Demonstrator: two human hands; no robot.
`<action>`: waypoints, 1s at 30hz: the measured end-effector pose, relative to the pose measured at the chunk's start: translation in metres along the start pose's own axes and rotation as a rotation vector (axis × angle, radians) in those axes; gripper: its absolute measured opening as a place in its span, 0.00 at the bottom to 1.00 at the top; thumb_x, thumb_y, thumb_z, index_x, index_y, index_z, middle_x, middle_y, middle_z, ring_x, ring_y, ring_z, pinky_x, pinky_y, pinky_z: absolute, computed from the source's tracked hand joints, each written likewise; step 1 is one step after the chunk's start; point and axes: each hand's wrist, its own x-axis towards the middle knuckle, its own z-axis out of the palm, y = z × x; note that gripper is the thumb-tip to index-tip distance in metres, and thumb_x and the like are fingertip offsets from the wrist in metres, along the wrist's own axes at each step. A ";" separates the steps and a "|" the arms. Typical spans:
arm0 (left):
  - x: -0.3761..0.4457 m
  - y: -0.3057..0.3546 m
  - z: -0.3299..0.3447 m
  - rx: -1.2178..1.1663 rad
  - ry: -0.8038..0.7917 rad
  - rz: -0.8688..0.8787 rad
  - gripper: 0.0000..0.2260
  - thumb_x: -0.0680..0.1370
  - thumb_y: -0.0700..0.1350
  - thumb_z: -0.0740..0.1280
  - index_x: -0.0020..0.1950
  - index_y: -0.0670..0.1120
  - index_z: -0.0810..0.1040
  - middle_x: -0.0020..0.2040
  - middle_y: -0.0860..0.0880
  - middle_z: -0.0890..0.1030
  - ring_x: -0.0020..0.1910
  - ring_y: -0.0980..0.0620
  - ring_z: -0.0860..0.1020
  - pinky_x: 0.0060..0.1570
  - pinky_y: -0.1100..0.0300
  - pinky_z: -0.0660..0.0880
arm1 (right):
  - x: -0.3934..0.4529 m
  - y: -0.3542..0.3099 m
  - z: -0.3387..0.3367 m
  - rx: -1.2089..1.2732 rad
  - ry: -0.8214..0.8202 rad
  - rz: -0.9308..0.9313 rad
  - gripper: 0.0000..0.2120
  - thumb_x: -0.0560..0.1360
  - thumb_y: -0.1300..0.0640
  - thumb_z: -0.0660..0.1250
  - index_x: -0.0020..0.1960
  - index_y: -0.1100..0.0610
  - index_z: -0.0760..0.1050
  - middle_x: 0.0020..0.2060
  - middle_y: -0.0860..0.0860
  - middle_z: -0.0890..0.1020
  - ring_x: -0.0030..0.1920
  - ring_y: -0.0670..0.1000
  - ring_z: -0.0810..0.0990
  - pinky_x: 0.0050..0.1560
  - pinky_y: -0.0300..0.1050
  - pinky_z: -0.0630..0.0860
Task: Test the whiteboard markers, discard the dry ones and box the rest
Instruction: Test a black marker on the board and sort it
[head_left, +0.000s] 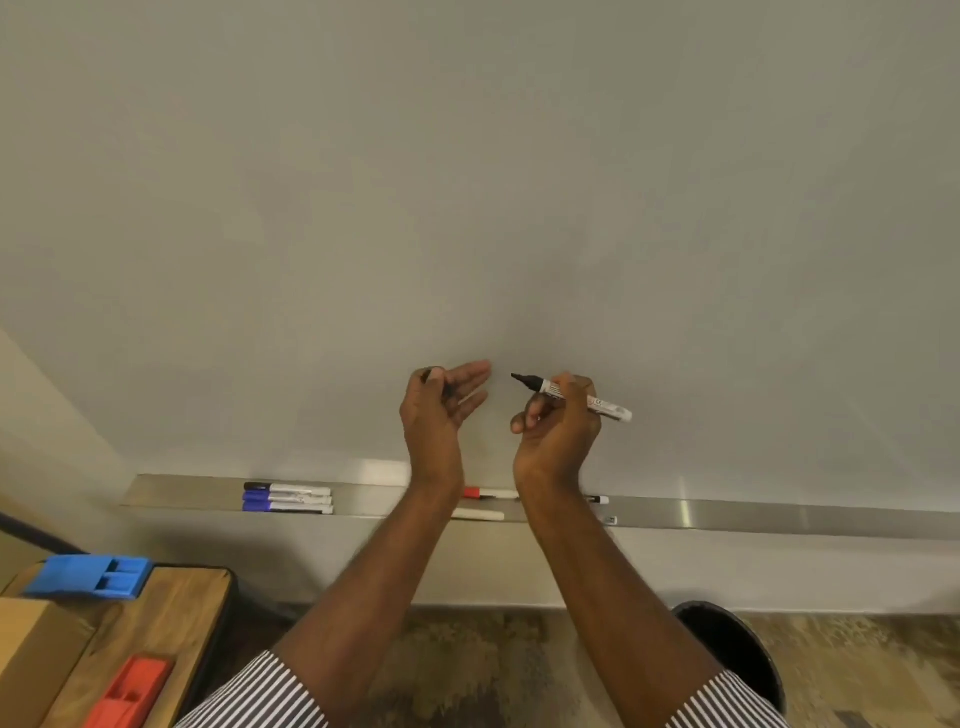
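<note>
A right hand (558, 421) grips an uncapped black marker (571, 396) before a whiteboard (467, 182), tip aimed left, clear of the surface. The left hand (441, 402) pinches the black cap (432, 375) between thumb and forefinger, its other fingers straight. More markers (288, 499) lie in the tray (753, 514) below. A bin (737, 649) stands at right; blue (88, 576) and red (132, 693) erasers and a box (31, 660) sit on a table (176, 603) at left.

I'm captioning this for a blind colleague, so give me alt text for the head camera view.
Before a blank whiteboard, the right hand grips an uncapped black marker while the left hand pinches its cap. More markers lie in the tray below, with a black bin on the floor.
</note>
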 end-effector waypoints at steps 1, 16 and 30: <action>0.004 0.005 0.000 0.068 -0.050 0.057 0.10 0.86 0.41 0.53 0.48 0.43 0.70 0.52 0.38 0.85 0.56 0.40 0.83 0.61 0.39 0.78 | 0.003 -0.009 0.004 0.010 -0.040 -0.023 0.11 0.77 0.59 0.63 0.36 0.51 0.76 0.26 0.51 0.71 0.23 0.49 0.67 0.25 0.39 0.67; 0.049 0.151 0.104 0.592 -0.392 0.970 0.13 0.82 0.48 0.62 0.47 0.40 0.78 0.39 0.47 0.80 0.38 0.46 0.78 0.39 0.45 0.74 | 0.033 -0.148 0.121 0.163 -0.363 -0.289 0.06 0.74 0.56 0.63 0.39 0.56 0.74 0.28 0.55 0.71 0.23 0.50 0.67 0.23 0.38 0.66; 0.088 0.304 0.192 1.045 -0.380 1.852 0.15 0.83 0.50 0.62 0.59 0.42 0.82 0.59 0.47 0.84 0.68 0.44 0.76 0.74 0.43 0.63 | 0.055 -0.281 0.213 0.229 -0.529 -0.601 0.09 0.78 0.59 0.63 0.39 0.57 0.72 0.27 0.52 0.74 0.24 0.48 0.69 0.23 0.37 0.67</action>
